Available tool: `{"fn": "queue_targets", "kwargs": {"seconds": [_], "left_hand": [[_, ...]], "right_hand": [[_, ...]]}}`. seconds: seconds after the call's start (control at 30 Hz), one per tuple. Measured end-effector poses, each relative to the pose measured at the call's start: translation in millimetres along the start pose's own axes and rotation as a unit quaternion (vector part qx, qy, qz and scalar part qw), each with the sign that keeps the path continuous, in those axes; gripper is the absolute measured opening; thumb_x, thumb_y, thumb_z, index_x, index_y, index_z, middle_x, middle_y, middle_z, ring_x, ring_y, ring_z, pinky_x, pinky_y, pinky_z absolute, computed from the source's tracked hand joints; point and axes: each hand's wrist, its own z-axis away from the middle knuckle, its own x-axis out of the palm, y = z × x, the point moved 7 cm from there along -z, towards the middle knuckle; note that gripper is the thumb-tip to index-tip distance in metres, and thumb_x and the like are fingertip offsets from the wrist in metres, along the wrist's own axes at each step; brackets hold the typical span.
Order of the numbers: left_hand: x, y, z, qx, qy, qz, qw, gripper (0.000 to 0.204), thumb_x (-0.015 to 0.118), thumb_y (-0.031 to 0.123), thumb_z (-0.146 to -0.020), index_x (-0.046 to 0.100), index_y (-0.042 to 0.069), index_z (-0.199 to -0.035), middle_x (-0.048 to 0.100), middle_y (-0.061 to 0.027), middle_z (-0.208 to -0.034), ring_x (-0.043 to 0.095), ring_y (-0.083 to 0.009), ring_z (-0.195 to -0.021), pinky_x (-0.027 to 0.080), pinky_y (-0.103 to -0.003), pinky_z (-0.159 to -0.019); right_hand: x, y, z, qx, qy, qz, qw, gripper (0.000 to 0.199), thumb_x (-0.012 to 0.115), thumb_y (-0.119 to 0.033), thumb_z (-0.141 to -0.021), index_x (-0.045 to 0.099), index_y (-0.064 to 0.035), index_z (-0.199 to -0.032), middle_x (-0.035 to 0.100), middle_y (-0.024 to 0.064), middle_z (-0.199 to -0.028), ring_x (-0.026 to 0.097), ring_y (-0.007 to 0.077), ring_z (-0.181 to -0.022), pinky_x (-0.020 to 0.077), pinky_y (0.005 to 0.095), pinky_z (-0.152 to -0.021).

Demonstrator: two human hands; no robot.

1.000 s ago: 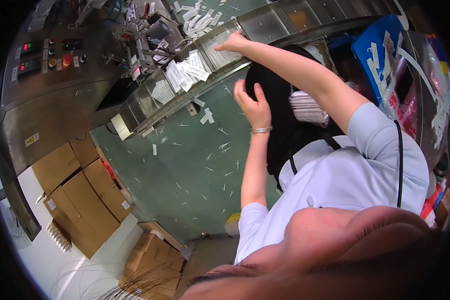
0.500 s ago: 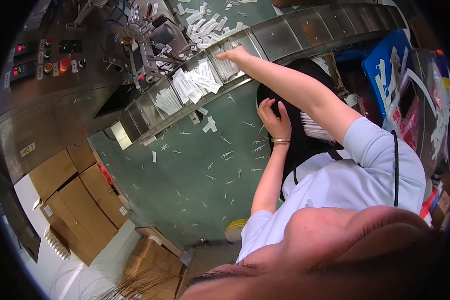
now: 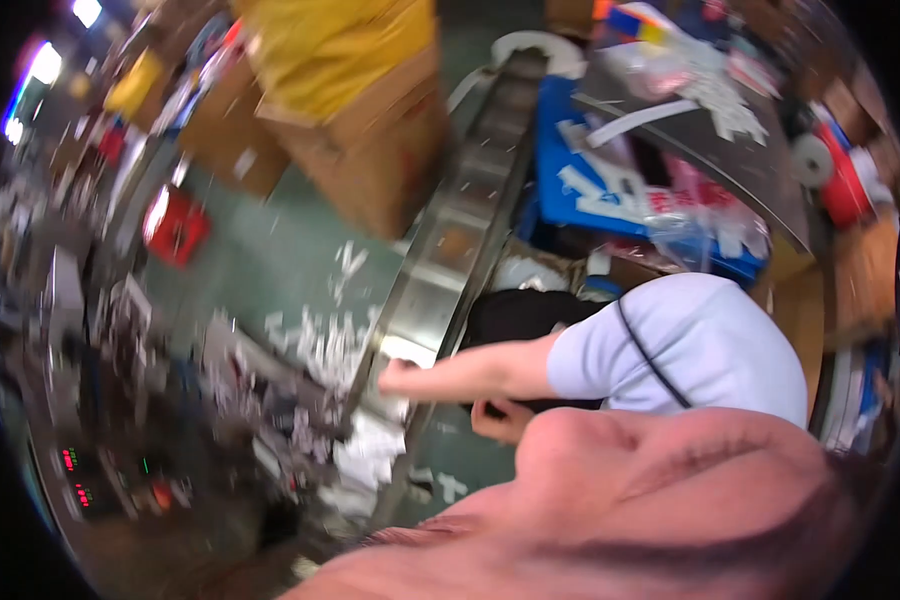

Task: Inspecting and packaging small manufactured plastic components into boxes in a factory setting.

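The picture is smeared by motion. My right arm reaches out over the metal conveyor (image 3: 445, 245), and my right hand (image 3: 398, 378) is at one of its compartments. Its fingers are too blurred to show whether they grip anything. White packets (image 3: 368, 452) lie in a loose pile in the compartment just nearer than that hand. Close to my body, beside the conveyor and against the black cloth on my lap (image 3: 520, 315), is my left hand (image 3: 500, 422). Its fingers are bent with a gap between thumb and fingers, and nothing shows in them; my face partly covers that forearm.
Beyond the conveyor, white pieces (image 3: 320, 345) litter a green surface. A cardboard box (image 3: 370, 150) with a yellow bag (image 3: 340, 50) stands at the far side. A blue bin (image 3: 560, 150) holds plastic bags and white strips. A machine panel (image 3: 120, 490) is at lower left.
My head has turned right, so the conveyor now runs up the picture and the box and bin have come into fuller view. My right hand stays at the conveyor, my left near my lap.
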Motion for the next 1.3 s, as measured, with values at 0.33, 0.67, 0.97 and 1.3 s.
{"fn": "queue_targets", "kwargs": {"seconds": [0.33,0.67,0.97,1.3], "left_hand": [[94.5,19.7,-48.1,0.083,-0.156,0.117,0.977,0.026,0.061,0.014,-0.083,0.051,-0.003,-0.098,0.054,-0.0124,-0.095,0.053,-0.0220,-0.088,0.044,-0.032,-0.081],[129.8,48.3,-49.5,0.102,-0.209,0.151,0.961,0.022,0.060,0.011,-0.084,0.052,-0.004,-0.098,0.056,-0.0117,-0.091,0.054,-0.0204,-0.085,0.045,-0.030,-0.078],[67.0,43.3,-31.7,0.036,-0.129,0.046,0.990,0.020,0.058,0.009,-0.085,0.052,-0.004,-0.098,0.057,-0.0110,-0.088,0.055,-0.0190,-0.083,0.046,-0.029,-0.075],[-4.2,27.4,-69.1,-0.203,0.000,0.131,0.970,0.018,0.053,0.015,-0.089,0.056,0.000,-0.099,0.061,-0.0068,-0.091,0.056,-0.0172,-0.087,0.043,-0.031,-0.081]], "right_hand": [[103.5,-22.8,-27.5,0.097,-0.173,-0.013,0.980,0.072,0.080,-0.035,-0.054,0.053,0.0059,-0.107,0.057,0.0168,-0.103,0.055,0.0266,-0.094,0.0467,0.0363,-0.079],[132.7,-38.4,-10.7,0.041,-0.177,0.247,0.952,0.081,0.085,-0.040,-0.045,0.053,0.0041,-0.106,0.058,0.0172,-0.105,0.055,0.0302,-0.098,0.0461,0.0384,-0.082],[87.7,-58.6,-2.1,-0.050,-0.384,0.103,0.916,0.068,0.085,-0.032,-0.042,0.057,0.0035,-0.092,0.062,0.0161,-0.088,0.058,0.0257,-0.077,0.0482,0.0352,-0.069],[19.2,-76.7,-20.7,-0.009,-0.463,-0.193,0.865,0.036,0.072,-0.002,-0.057,0.061,0.0015,-0.092,0.062,0.0059,-0.084,0.058,0.0150,-0.076,0.0461,0.0289,-0.071]]}}
